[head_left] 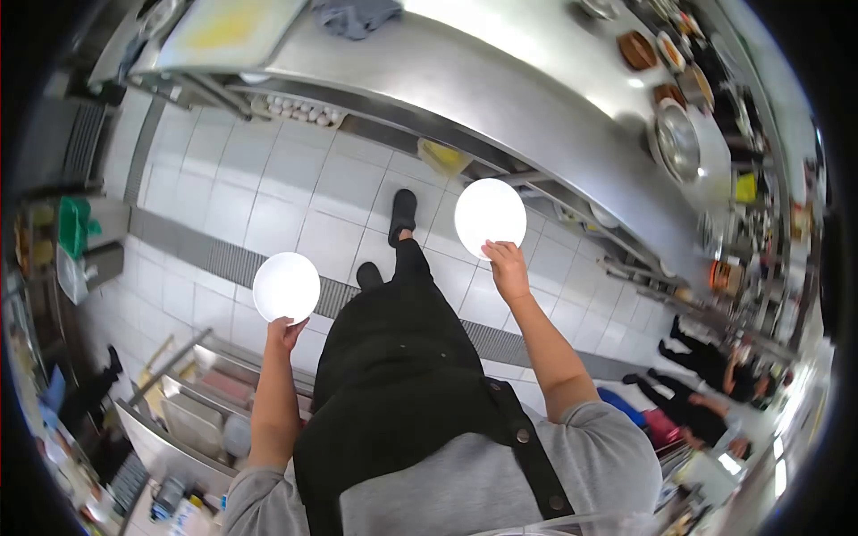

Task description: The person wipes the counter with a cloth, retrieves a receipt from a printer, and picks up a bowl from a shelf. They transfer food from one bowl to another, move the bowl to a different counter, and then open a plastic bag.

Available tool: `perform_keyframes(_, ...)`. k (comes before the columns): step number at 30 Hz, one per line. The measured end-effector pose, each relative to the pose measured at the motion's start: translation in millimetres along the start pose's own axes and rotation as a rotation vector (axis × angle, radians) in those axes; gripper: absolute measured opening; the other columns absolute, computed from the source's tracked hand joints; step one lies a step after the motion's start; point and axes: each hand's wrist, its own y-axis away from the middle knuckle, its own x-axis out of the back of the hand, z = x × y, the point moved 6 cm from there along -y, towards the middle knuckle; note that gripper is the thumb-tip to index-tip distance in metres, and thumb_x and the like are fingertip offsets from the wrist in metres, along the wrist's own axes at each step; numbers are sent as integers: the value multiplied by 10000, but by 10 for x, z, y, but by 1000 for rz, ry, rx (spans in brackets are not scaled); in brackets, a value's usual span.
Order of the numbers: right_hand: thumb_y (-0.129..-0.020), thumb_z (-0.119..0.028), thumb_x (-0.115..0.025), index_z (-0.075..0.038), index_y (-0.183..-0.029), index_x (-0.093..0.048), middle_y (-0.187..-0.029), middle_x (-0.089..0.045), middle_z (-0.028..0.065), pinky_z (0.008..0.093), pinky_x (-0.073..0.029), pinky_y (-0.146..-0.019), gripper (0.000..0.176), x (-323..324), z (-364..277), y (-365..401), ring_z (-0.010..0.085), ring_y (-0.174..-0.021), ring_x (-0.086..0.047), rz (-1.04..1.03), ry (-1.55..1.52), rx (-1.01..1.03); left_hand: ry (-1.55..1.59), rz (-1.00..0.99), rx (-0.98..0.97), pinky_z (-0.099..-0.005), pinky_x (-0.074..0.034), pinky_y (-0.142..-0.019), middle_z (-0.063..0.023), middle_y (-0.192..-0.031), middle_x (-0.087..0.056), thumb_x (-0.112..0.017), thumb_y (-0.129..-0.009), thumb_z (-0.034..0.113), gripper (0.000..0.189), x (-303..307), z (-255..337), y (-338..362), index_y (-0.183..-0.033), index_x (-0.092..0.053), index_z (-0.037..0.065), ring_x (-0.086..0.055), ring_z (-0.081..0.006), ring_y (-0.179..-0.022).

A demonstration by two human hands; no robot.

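Each of my hands grips a round white plate by its near edge. My left hand (284, 332) has its fingers around the rim of the left plate (286, 284), held out over the tiled floor. With my right hand (507, 268) I hold the right plate (491, 215), thumb and fingers on its lower rim. That plate is close to the front of the steel counter. Both plates show a plain white surface with nothing visible on them. Fingers underneath the plates are hidden.
A long steel counter (429, 67) runs ahead, with a cutting board (228, 34), a grey cloth (356, 16) and a metal bowl (677, 143). Eggs (304, 110) sit on the shelf below. An open drawer (201, 406) is at my left. Other people stand at far left and right.
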Motion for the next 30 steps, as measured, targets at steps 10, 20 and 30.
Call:
perform_keyframes(10,-702,-142,-675,14,-948,-614,-858,-614,170,343,-468,-685,297,336,784,2570,273,-796,-576,284,-445,-727,-488,-53,289,-589,-391,-865,-101,-1220,-493,-258,-898,245,402,176,-178,-836,-1242,-417,111,-501,-335,-1066)
perform_keyframes(20,-771,-204,-642,-151,-1225,-406,-1212,-473,91,636,-348,-866,515,-977,202,6561,381,-1114,-427,979,-2221,-1560,-1119,-193,47,-589,-387,-868,-101,-1231,-486,-241,-904,297,425,-2391,-1142,1638,-1253,-400,115,-499,-340,-1073)
perform_keyframes(30,-778,-119,-623,-75,-1230,-398,-1221,-455,140,682,-336,-821,508,-612,1518,7309,406,-1103,-427,1050,-1970,-1694,-1157,-413,188,-617,-397,-808,-146,-1235,-447,-229,-911,259,385,-4432,-4077,821,-1234,-398,137,-479,-398,-1065)
